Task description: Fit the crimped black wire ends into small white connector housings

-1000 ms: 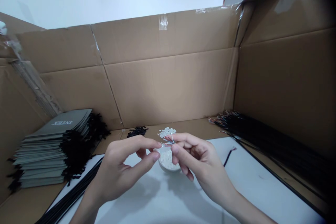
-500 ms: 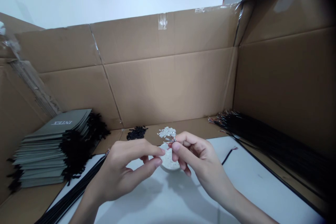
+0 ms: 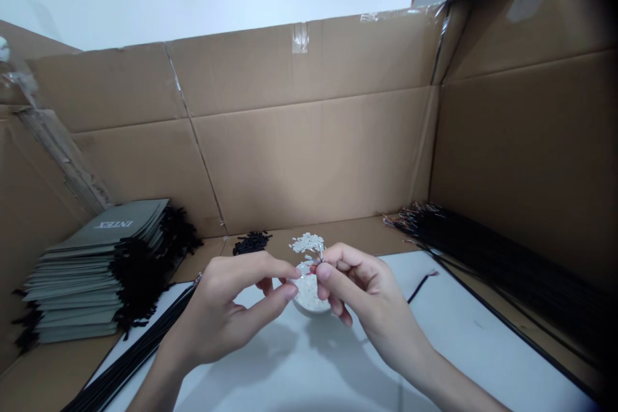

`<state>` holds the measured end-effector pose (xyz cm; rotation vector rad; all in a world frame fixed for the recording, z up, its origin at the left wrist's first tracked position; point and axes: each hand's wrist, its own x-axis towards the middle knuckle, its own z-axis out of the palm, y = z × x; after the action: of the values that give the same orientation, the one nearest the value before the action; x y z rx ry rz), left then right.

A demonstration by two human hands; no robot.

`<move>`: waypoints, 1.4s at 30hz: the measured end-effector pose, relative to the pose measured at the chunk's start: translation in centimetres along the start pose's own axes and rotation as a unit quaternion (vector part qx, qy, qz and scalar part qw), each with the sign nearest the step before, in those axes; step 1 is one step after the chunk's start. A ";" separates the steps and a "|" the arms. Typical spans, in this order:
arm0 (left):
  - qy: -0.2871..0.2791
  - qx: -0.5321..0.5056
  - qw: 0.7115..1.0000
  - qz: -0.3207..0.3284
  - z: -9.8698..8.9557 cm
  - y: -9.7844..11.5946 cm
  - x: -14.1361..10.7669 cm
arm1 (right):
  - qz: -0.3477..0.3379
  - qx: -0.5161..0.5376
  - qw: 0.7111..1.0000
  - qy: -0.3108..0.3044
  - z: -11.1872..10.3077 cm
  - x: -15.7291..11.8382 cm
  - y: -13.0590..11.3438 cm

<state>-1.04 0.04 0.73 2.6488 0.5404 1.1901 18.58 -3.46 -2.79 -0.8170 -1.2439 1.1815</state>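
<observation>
My right hand (image 3: pixel 374 299) pinches thin wire ends (image 3: pixel 319 256) between thumb and forefinger, and a black cable (image 3: pixel 421 288) with bare coloured ends shows behind that hand. Just to the left, my left hand (image 3: pixel 241 299) has its thumb and forefinger slightly apart at the wires; whether a small piece is between them is too small to tell. Below the fingertips sits a round white dish (image 3: pixel 311 296) of small white pieces, partly covered by my right hand. Behind it lies a pile of white connectors (image 3: pixel 307 243).
Black small parts (image 3: pixel 252 243) lie left of the white pile. A stack of grey sheets (image 3: pixel 87 270) with black ties stands at left, near a black cable bundle (image 3: pixel 145 347). More black cables (image 3: pixel 483 257) lie at right. Cardboard walls (image 3: pixel 309 154) surround the white work surface (image 3: pixel 463 328).
My left thumb and forefinger have shifted very slightly at the wires. My right hand keeps its pinch almost unmoved.
</observation>
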 end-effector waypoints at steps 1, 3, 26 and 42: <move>0.001 0.001 1.000 0.001 0.0 -0.1 0.0 | 0.001 0.004 1.000 -0.001 0.0 0.0 0.0; 0.003 0.003 1.000 0.004 0.1 -0.2 0.0 | 0.001 0.015 1.000 -0.006 -0.1 0.1 0.0; 0.111 0.308 0.914 0.240 2.1 -0.8 -0.5 | -0.013 0.017 0.999 -0.031 0.1 0.0 0.1; 0.165 -0.240 0.928 -0.233 3.7 -1.7 0.2 | -0.133 -0.104 0.986 0.001 -1.6 0.0 -0.5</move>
<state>1.46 1.57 -2.11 1.7940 0.7628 1.3913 20.21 -3.39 -2.62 -0.7743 -1.4431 0.8460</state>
